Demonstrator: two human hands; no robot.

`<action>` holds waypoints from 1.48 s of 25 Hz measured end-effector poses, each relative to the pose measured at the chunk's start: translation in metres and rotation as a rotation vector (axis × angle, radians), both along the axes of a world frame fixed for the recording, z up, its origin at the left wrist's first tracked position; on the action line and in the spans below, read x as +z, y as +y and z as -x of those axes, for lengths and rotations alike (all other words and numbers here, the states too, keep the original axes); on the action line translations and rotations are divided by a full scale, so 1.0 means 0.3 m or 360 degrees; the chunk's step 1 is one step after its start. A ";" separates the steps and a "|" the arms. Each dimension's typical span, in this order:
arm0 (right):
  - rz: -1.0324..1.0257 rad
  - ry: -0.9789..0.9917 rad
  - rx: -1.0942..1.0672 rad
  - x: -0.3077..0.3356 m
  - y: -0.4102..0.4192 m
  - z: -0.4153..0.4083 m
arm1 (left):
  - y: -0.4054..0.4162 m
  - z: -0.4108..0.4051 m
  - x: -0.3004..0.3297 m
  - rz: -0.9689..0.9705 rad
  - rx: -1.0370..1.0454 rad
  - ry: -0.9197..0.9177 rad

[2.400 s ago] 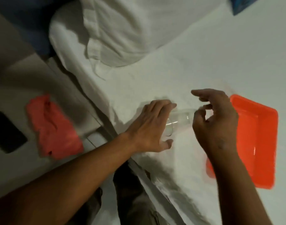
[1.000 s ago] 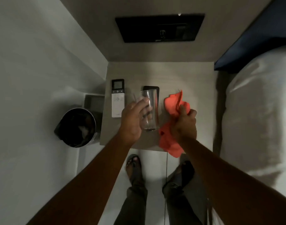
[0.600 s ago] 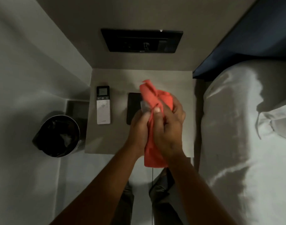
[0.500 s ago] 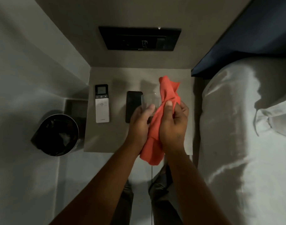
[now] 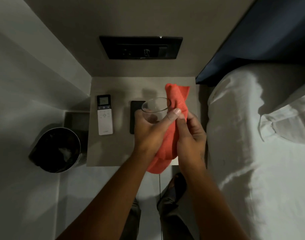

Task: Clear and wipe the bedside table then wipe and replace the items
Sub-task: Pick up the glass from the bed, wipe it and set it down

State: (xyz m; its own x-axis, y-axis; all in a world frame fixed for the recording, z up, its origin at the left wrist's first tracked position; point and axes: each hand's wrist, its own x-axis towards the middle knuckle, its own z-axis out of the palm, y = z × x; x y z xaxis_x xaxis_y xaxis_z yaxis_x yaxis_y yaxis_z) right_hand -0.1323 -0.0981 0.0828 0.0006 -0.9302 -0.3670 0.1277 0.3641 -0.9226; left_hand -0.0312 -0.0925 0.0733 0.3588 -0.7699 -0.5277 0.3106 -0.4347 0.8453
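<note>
Sliding off the glass [image 5: 155, 110], the cloth [image 5: 174, 118] now lies along its 3 o'clock side, leaving the rim and inside exposed; half a second ago it covered more. Wiping looks nearly done, so the glass likely goes down next. Left hand [image 5: 151, 131] curls around the glass over the table [image 5: 117, 149]; right hand [image 5: 191, 134] pinches the cloth against it.
</note>
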 end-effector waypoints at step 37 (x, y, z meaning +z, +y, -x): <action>-0.1277 -0.0213 0.0123 -0.200 0.012 0.182 | -0.068 0.093 -0.203 0.0329 -0.0195 -0.0727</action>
State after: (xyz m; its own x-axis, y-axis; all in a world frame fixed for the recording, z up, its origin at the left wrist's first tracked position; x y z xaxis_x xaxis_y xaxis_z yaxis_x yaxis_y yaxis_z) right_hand -0.1869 -0.0947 0.0228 0.1450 -0.3798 -0.9136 0.1659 0.9196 -0.3560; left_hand -0.0590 -0.1128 0.0124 0.4180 -0.8923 -0.1705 -0.1529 -0.2541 0.9550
